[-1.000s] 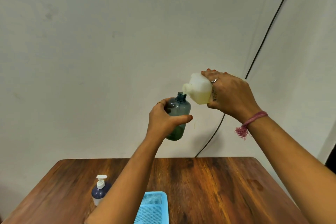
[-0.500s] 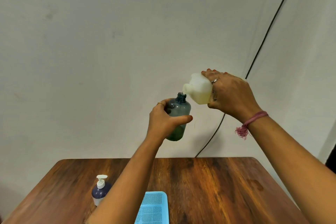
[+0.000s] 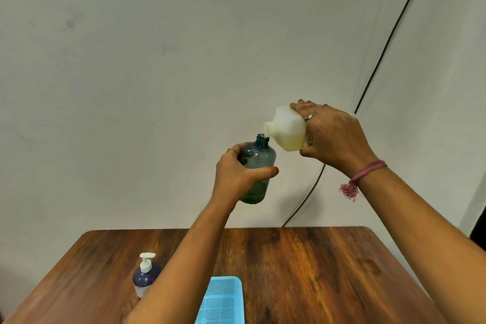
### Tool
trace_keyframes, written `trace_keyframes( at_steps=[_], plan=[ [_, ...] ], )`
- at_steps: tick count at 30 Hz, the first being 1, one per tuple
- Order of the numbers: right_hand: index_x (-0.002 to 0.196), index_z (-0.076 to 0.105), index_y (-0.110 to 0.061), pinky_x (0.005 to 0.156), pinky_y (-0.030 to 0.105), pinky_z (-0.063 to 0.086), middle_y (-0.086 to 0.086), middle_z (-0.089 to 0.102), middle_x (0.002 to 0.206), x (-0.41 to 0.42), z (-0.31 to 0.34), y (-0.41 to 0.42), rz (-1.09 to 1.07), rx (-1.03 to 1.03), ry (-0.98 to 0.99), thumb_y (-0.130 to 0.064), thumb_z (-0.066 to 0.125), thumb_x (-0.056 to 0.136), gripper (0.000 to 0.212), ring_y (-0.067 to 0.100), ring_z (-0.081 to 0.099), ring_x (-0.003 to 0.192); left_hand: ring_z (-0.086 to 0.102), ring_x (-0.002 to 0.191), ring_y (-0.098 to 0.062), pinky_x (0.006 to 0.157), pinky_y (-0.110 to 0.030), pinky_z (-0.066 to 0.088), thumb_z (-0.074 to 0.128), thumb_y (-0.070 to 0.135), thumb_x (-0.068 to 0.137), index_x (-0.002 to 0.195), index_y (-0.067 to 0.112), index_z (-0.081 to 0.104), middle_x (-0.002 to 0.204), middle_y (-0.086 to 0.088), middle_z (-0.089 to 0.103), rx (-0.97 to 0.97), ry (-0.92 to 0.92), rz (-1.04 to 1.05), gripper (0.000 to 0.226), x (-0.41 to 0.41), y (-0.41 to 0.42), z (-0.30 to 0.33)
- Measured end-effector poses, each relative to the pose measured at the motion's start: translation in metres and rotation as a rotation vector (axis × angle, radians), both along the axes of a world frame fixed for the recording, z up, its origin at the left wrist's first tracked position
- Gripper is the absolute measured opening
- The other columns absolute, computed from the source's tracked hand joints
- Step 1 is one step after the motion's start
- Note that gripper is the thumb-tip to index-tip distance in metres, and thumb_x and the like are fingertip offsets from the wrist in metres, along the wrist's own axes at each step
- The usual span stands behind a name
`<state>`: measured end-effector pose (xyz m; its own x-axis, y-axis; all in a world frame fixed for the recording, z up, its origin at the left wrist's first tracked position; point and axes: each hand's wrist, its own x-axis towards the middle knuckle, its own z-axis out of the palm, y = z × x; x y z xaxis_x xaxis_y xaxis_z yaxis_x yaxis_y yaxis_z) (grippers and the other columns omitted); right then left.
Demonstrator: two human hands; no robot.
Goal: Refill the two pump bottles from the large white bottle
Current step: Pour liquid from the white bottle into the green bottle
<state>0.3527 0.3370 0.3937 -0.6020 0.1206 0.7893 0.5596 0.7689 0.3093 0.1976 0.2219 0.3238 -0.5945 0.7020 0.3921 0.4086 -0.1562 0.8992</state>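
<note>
well above the wooden table, held up in the air against the pale wall: tinted pump bottle with its pump off and neck open, gripped round the middle by the left hand, thumb across the front and fingers wrapped behind. tipped over it, large white bottle, clasped from above and behind by the right hand, its spout just at the rim of the open neck, yellowish liquid pooled toward the low side. no clear stream to be made out at the spout; too small to tell. greenish liquid low in the tinted bottle, so likely early in this fill. down on the table, near the left edge, second pump bottle, dark, white pump on, standing upright and untouched, just left of a blue mesh tray. black cable running down the wall behind. handling, as a guess: white bottle thin-walled and squeezable, weight shifting as the liquid runs forward, so best held broad across the body near the base rather than pinched; tinted bottle smooth, rigid, light now and growing heavier, apt to turn slippery if soap runs down the side, so a full wrap round the waist suits it. narrow neck, small target: slow tilt, spout kept close to the rim.
</note>
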Motion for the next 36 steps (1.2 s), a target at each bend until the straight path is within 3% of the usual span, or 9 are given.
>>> trace_keyframes(
  at_steps=[15, 24, 36],
  plan=[
    [0.125, 0.059, -0.004, 0.085, 0.046, 0.052, 0.017, 0.065, 0.119, -0.0004, 0.0003, 0.0005, 0.002, -0.020, -0.012, -0.017, 0.090, 0.046, 0.085, 0.033, 0.066, 0.103, 0.056, 0.103, -0.014, 0.082, -0.028, 0.053, 0.089, 0.026, 0.058, 0.116, 0.028, 0.052, 0.112, 0.005, 0.058, 0.011, -0.014, -0.010, 0.070, -0.0001, 0.0013, -0.0014],
    [0.122, 0.061, -0.003, 0.081, 0.047, 0.054, 0.018, 0.067, 0.116, 0.0003, 0.0002, -0.0008, 0.005, -0.004, 0.000, -0.016, 0.090, 0.045, 0.083, 0.034, 0.068, 0.098, 0.056, 0.104, -0.014, 0.085, -0.032, 0.054, 0.089, 0.029, 0.057, 0.123, 0.024, 0.053, 0.113, 0.005, 0.059, 0.006, -0.004, -0.004, 0.076, -0.0016, 0.0013, -0.0022],
    [0.126, 0.058, -0.004, 0.089, 0.048, 0.050, 0.017, 0.065, 0.120, 0.0008, -0.0007, 0.0006, -0.008, -0.028, -0.024, -0.017, 0.091, 0.048, 0.086, 0.034, 0.065, 0.105, 0.056, 0.105, -0.016, 0.085, -0.033, 0.055, 0.089, 0.029, 0.057, 0.125, 0.023, 0.052, 0.115, 0.003, 0.059, -0.006, -0.005, -0.003, 0.077, 0.0002, 0.0017, -0.0038]
  ],
)
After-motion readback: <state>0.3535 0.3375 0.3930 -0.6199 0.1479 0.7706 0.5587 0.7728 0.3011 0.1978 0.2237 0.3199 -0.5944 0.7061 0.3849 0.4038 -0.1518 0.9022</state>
